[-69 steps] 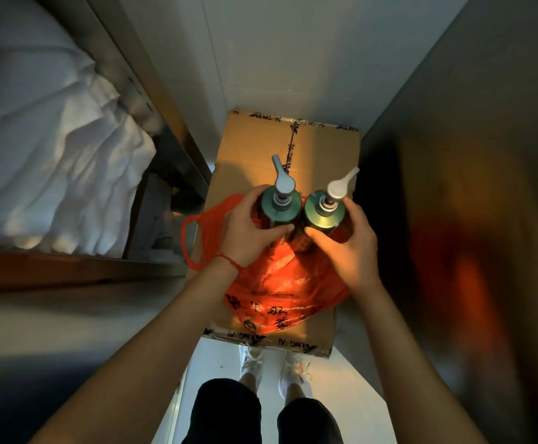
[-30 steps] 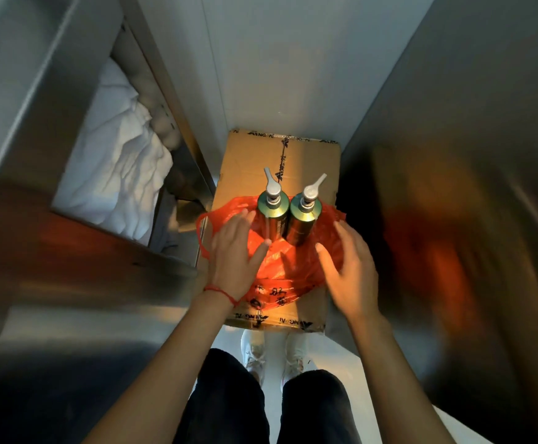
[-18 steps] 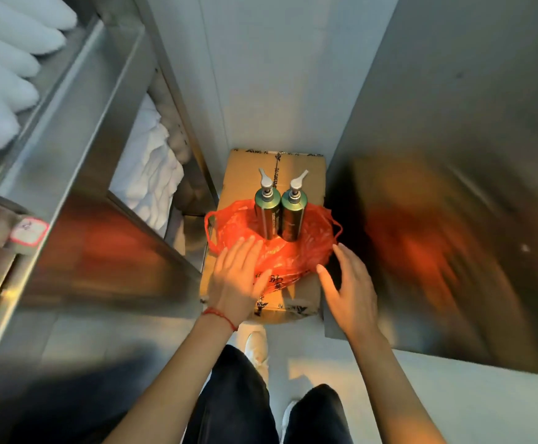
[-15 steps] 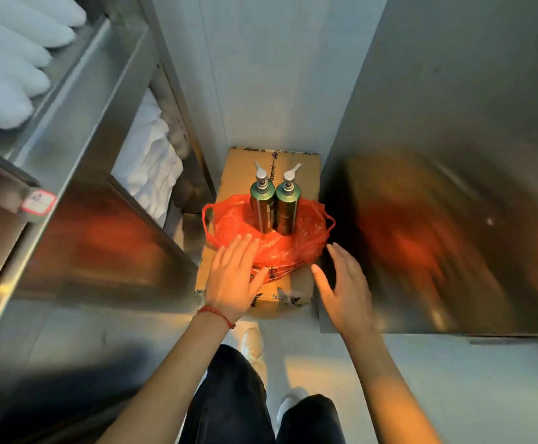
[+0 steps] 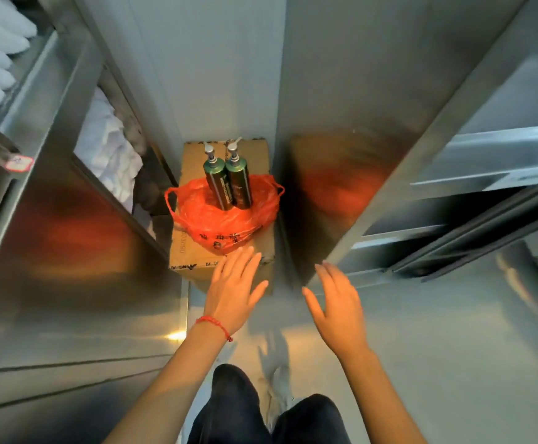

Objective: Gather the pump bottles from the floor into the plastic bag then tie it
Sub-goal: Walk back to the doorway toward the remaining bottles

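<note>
Two tall, slim bottles, the left bottle [image 5: 219,184] and the right bottle [image 5: 239,182], stand upright and touching side by side, each dark green and glossy with a pale pump head. They sit in the open mouth of a thin, crinkled red plastic bag [image 5: 226,219] that pools around their bases, its loop handles lying loose at each side. The bag rests on a brown cardboard box [image 5: 190,251] sealed with printed tape.

The left hand [image 5: 234,293], with a red string bracelet [image 5: 214,325] at the wrist, is spread flat and holds nothing; its fingertips overlap the near edge of the box in view. The right hand [image 5: 338,307] is likewise spread and empty, off to the right of the box.

Half a second ago both hands were right at the bag's near edge; now they are clear of it, nearer the body.

The box stands on a pale floor [image 5: 293,328] in a narrow gap between brushed steel cabinets [image 5: 69,251] that reflect the bag's red. Folded white linen [image 5: 110,155] fills a shelf on the left.
</note>
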The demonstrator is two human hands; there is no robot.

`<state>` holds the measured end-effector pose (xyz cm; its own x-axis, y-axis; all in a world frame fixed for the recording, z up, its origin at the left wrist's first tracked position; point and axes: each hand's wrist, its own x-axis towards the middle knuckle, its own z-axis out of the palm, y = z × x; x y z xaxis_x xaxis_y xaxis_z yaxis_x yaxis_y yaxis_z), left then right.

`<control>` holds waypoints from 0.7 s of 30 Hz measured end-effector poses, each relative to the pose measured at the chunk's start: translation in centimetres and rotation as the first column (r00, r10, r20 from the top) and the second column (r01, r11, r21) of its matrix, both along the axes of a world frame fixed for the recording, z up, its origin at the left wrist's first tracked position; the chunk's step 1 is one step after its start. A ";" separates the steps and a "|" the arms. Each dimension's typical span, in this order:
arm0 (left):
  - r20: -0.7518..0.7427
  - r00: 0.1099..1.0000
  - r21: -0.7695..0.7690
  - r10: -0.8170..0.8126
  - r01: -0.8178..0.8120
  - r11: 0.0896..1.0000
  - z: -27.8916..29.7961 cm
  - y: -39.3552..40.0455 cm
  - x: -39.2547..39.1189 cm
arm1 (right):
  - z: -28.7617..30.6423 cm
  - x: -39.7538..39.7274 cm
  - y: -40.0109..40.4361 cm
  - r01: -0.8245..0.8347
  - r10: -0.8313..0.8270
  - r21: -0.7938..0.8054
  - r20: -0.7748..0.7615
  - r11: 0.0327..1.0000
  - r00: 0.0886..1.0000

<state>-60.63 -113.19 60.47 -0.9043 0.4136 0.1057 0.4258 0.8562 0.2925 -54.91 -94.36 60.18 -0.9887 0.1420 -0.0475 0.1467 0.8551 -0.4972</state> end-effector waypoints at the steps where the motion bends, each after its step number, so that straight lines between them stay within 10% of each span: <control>1: -0.006 0.999 -0.002 -0.036 0.036 0.999 0.1 0.4 0.3 | 0.0 1.1 0.6 0.045 -0.045 -0.001 0.007 0.999 0.999; 21: 0.089 0.629 -0.010 -0.772 0.776 0.631 3.0 25.0 17.6 | 2.1 32.9 14.2 0.841 -0.839 0.013 -0.053 0.541 0.541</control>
<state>-43.01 -88.23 63.45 -0.2530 0.9673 0.0201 0.9180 0.2335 0.3204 -22.03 -80.20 62.27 -0.4164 0.9092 0.0071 0.7892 0.3653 -0.4936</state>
